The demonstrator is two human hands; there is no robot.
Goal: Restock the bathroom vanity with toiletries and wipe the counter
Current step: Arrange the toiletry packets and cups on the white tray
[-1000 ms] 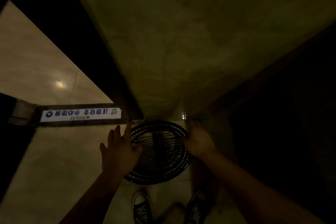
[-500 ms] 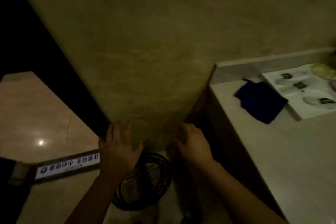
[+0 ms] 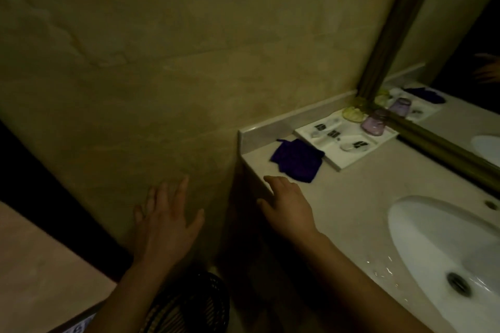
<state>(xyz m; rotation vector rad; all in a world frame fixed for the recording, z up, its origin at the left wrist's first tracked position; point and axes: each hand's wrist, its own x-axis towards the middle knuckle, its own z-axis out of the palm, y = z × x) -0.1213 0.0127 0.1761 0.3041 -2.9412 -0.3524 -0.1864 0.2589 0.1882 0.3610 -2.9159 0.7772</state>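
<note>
The beige vanity counter (image 3: 351,197) runs along the right. A dark blue cloth (image 3: 297,161) lies folded near its far left corner. Beside the cloth a white tray (image 3: 349,159) holds several small wrapped toiletries, a purple cup (image 3: 374,122) and a yellowish item (image 3: 353,113). My right hand (image 3: 286,204) hovers with fingers extended over the counter's left edge, a short way in front of the cloth, holding nothing. My left hand (image 3: 166,220) is spread, fingers straight, in front of the wall, empty.
A white sink basin (image 3: 443,251) with a drain sits at the right, water drops on the counter near its rim. A framed mirror (image 3: 446,62) stands behind the counter. A black wire bin (image 3: 194,305) is on the floor below my hands. The beige wall fills the left.
Both hands have lifted away from the black bin on the floor. The view rose to the counter, and my right hand now reaches over the counter edge toward the blue cloth.
</note>
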